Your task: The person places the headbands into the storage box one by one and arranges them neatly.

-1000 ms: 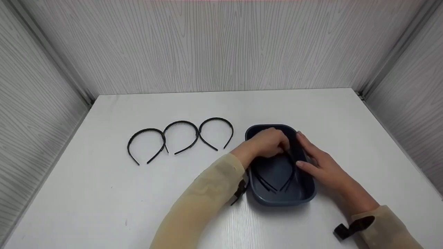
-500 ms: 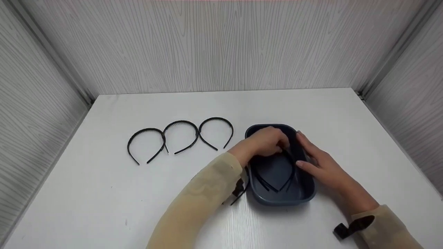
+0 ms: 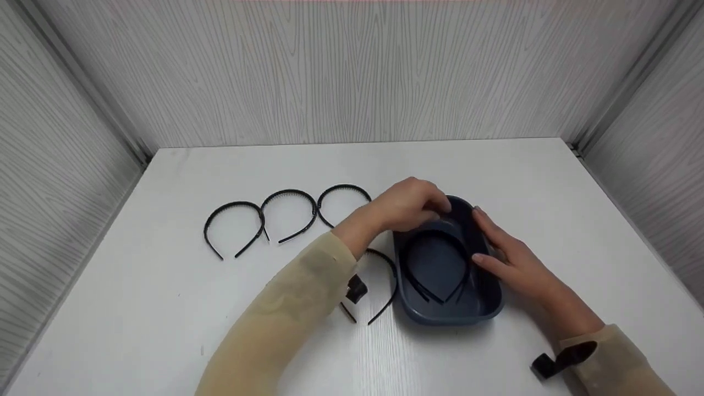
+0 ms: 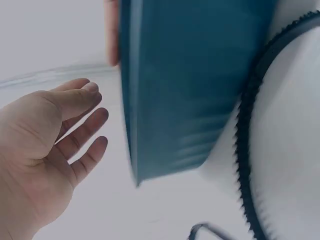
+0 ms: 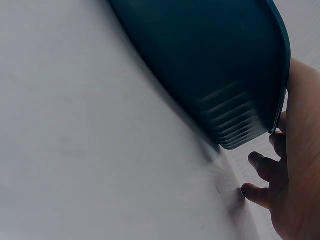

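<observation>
In the head view a dark blue plastic basin (image 3: 448,319) stands right of the middle of the table. Inside it lie black headbands (image 3: 434,233), overlapping, so their number is unclear. My left hand (image 3: 407,206) hovers over the basin's far left corner. The left wrist view shows that hand's fingers (image 4: 82,132) loosely bent with nothing between them. With its thumb over the right rim and its other fingers outside, my right hand (image 3: 514,267) holds the basin. Part of another black headband (image 3: 391,275) shows against the basin's left side, partly covered by my left arm.
Three toothed black headbands lie in a row on the left: the left one (image 3: 205,228), the middle one (image 3: 289,191) and the right one (image 3: 344,186), partly behind my left hand. A white wood-grain wall (image 3: 352,71) closes off the table's back.
My left hand has risen out of the basin and moved back and left, leaving the headbands inside uncovered. The headband beside the basin shows more. My right hand stays at the rim.
</observation>
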Motion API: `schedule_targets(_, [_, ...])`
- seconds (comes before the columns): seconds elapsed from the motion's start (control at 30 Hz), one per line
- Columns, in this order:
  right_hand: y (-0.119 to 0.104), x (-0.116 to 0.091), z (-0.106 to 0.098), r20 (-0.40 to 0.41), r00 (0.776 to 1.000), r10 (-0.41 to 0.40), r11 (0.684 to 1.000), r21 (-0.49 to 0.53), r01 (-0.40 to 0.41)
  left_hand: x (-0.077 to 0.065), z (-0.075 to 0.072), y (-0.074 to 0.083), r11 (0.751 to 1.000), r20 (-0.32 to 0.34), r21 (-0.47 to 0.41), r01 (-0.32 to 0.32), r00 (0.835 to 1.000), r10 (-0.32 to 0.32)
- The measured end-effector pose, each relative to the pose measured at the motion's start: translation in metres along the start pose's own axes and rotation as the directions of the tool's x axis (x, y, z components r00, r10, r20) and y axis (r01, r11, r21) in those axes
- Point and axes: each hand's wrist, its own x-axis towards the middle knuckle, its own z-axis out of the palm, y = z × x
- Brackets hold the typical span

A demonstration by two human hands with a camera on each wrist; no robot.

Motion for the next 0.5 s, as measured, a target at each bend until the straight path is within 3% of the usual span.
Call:
schedule_targets(0.13, [0.002, 0.001, 0.000, 0.002, 1.000, 0.001, 1.000, -0.006, -0.001, -0.015, -0.018, -0.003, 0.999, -0.056, -0.025, -0.020, 0.998, 0.019])
schedule_targets(0.23, [0.003, 0.000, 0.000, 0.002, 1.000, 0.004, 1.000, -0.016, -0.004, -0.028, -0.029, -0.008, 0.999, -0.093, -0.052, -0.001, 0.996, -0.004])
schedule_targets(0.5, [0.004, -0.001, -0.001, -0.005, 1.000, -0.005, 1.000, -0.015, 0.005, -0.065, -0.042, -0.026, 0.985, -0.186, -0.171, 0.027, 0.981, -0.060])
